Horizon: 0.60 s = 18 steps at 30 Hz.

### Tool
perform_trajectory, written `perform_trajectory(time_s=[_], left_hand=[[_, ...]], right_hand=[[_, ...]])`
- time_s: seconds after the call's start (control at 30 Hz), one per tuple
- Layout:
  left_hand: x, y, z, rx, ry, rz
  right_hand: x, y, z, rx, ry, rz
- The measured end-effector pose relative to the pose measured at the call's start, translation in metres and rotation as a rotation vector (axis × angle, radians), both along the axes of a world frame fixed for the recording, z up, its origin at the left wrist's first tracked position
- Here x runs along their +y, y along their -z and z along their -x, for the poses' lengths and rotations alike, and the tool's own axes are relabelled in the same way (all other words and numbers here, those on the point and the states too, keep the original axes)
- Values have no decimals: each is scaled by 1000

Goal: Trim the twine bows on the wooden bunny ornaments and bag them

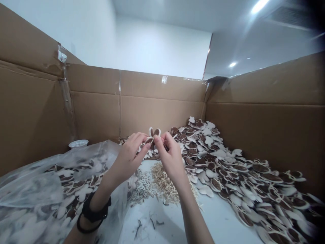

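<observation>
Basically, both hands are up front, close together over the table (pixel 215 220), fingertips pinched on one eared brown-and-white piece (pixel 157 132): left hand (pixel 132 152) at its left side, right hand (pixel 170 154) at its right. Thin cord (pixel 150 137) shows by the fingertips; can't tell if it's knotted. To do this well, one hand should steady the piece just below the ears while the other works the cord, pulling evenly so the felt-like edge doesn't pucker. Keep thumbs low so the ears stay upright and visible. Elbows clear of the pile (pixel 210 166) at right and the bag (pixel 27 188) at left. Loose cords (pixel 164 184) lie right below, so a trailing end could snag there.
</observation>
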State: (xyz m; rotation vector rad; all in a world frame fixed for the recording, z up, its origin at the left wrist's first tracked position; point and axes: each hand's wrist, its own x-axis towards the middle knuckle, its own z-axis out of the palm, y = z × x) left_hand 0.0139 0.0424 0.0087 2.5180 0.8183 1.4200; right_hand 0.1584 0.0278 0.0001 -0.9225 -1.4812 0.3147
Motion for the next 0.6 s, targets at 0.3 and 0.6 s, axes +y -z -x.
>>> perform_trajectory(time_s=[0.3, 0.6], left_hand=[[0, 4, -7, -6, -35, -91], [4, 4, -7, 123, -164, -212]], right_hand=[[4, 2, -7, -205, 154, -59], [16, 5, -14, -322, 4, -71]])
